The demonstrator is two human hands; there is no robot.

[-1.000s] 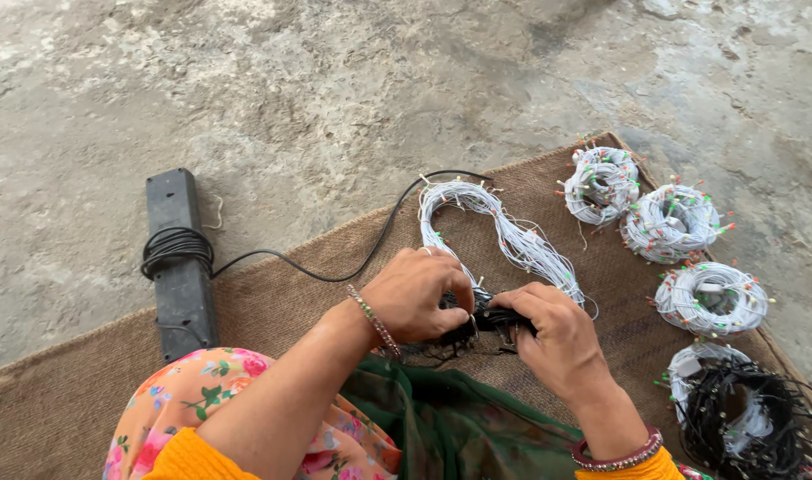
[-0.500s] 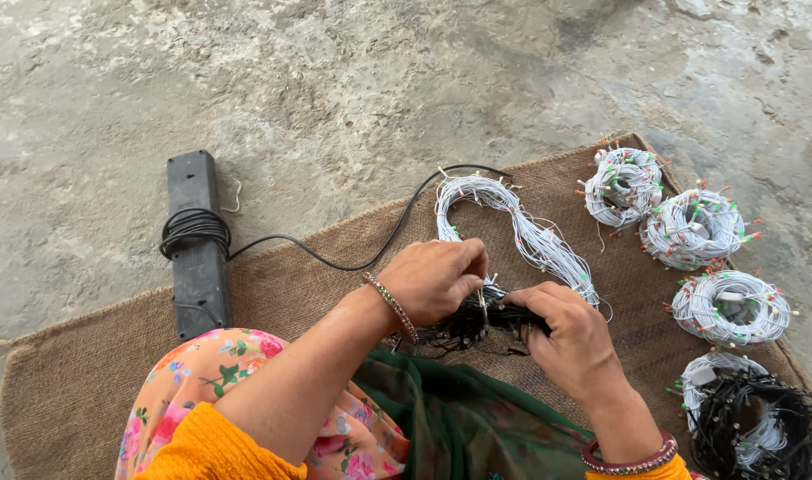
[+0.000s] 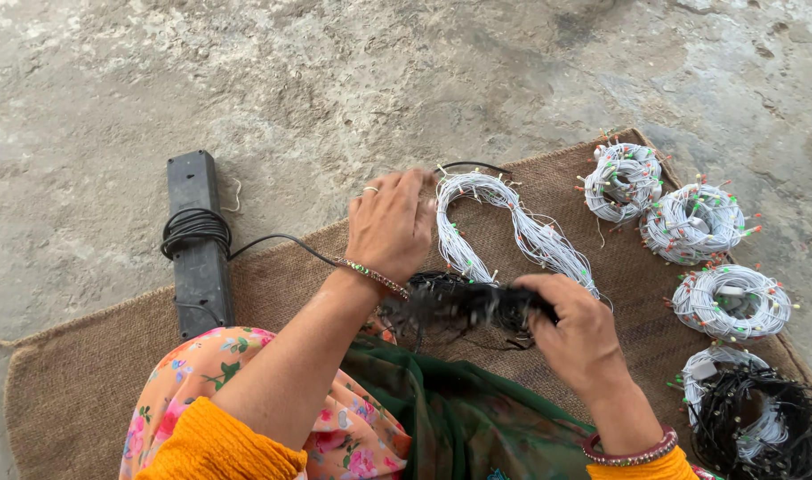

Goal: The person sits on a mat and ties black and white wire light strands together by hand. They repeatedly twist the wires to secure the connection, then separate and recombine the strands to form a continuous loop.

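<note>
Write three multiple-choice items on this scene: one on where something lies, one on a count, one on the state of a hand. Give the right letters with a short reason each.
1. Where does the black power strip lie?
A. across the edge of the brown mat, partly on the concrete floor
B. among the coils on the right
C. on the person's lap

2. How many finished white light-string coils lie clear in a row on the right of the mat?
A. one
B. three
C. six

3. What is the right hand doing?
A. lying open on the floor
B. gripping a black bundle of wires
C. touching the power strip

Answers: 1 A, its far end sits on concrete; 2 B, coils and, a fourth is tangled with black wire; 3 B, its fingers close round the bundle, while the left hand touches the white wire loop.
</note>
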